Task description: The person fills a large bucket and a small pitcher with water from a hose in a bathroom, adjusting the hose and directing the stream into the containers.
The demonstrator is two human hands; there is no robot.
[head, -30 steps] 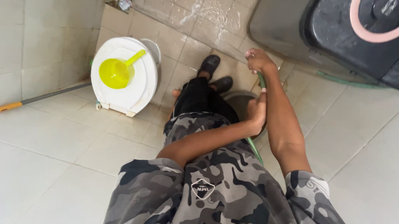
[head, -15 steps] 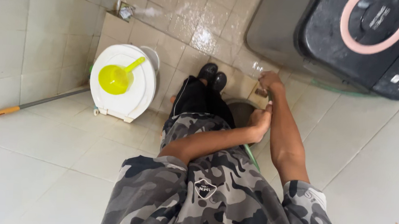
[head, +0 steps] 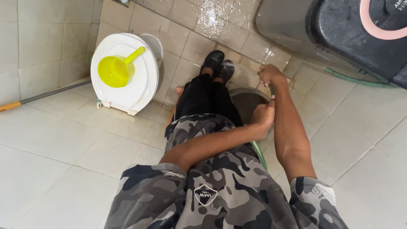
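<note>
My right hand (head: 270,75) is closed around the end of a thin green hose (head: 258,151), out over the wet tiles beside my black sandals (head: 218,65). A faint spray of water shows near the sandals. My left hand (head: 263,116) reaches across my body and grips the same hose lower down, just above a round dark metal basin (head: 247,101) on the floor. The hose runs back along my right side under my forearm. I wear a camouflage shirt and black trousers.
A white lidded bucket (head: 137,85) with a yellow dipper (head: 116,70) on top stands at the left by the tiled wall. A grey stick with an orange tip (head: 42,96) lies on the floor. A dark washing machine (head: 356,29) fills the upper right, with green hose (head: 354,79) at its base.
Both hands stay on the hose. My right hand shifted slightly near the sandals, and the view moved a little.
</note>
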